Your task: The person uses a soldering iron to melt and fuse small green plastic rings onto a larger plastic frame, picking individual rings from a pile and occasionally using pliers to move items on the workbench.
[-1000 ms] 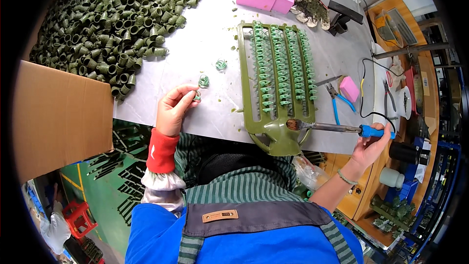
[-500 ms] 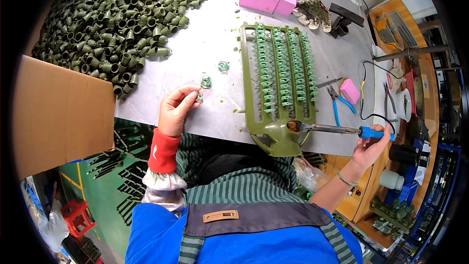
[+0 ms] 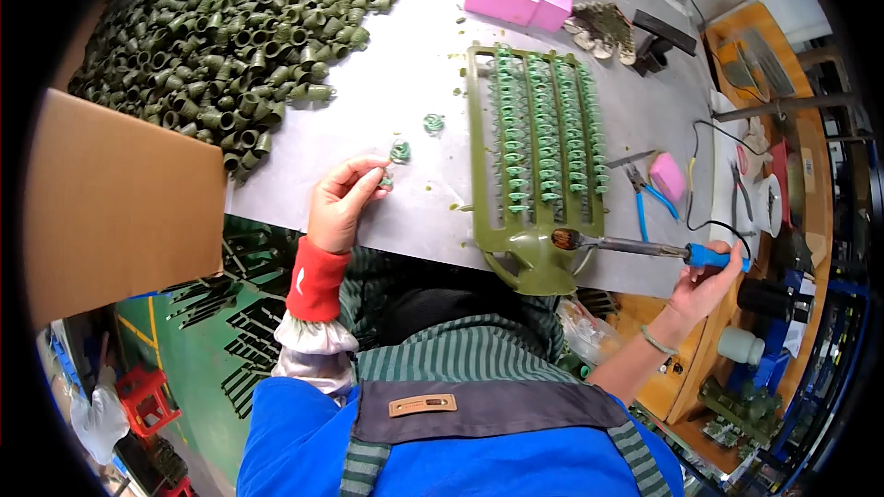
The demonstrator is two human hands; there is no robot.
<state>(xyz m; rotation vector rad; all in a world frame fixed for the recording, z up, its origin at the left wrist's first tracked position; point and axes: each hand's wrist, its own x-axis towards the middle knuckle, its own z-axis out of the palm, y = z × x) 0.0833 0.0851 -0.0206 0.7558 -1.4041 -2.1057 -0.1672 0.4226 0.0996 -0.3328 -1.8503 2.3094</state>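
My right hand (image 3: 702,283) is closed round the blue handle of a soldering iron (image 3: 640,247). Its brown, widened tip lies over the collar of an olive-green plastic frame (image 3: 536,262); whether it touches is hard to tell. Rows of light-green plastic coils (image 3: 550,156) stand along the frame's bars. Between thumb and fingertips, my left hand (image 3: 341,202) pinches a small green plastic coil (image 3: 386,181), mostly covered by the fingers. Two loose clusters of green coils, a nearer one (image 3: 400,151) and a farther one (image 3: 434,123), lie on the table just beyond that hand.
A big heap of olive plastic cups (image 3: 230,46) covers the table's far left, behind a cardboard box (image 3: 129,207). Blue-handled pliers (image 3: 651,198) and a pink block (image 3: 668,177) lie right of the frame. Pink blocks (image 3: 502,0) and a stained glove (image 3: 603,29) sit at the back.
The whole view has shifted slightly, so everything sits a little farther right. Both hands and the soldering iron stay almost where they were relative to the table and frame.
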